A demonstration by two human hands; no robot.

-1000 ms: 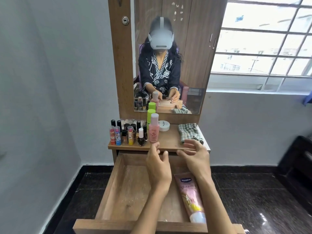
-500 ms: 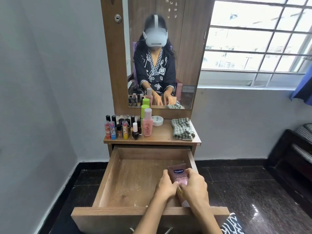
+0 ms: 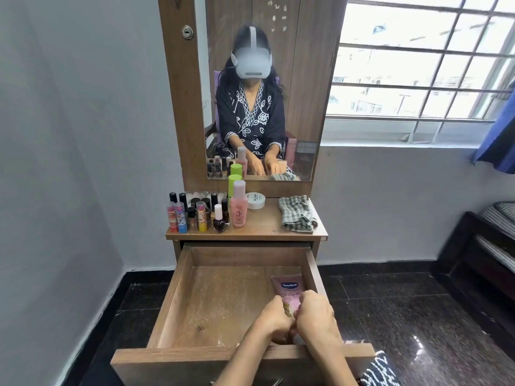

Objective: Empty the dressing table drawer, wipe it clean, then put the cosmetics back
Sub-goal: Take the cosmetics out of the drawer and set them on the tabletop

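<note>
Both hands, left [image 3: 274, 319] and right [image 3: 315, 316], fingers curled around a pink Vaseline tube [image 3: 289, 292] inside the open wooden drawer [image 3: 178, 296].

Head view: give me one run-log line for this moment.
left hand grips pink tube | right hand grips it | tube in drawer, right side | cloth on tabletop
</note>
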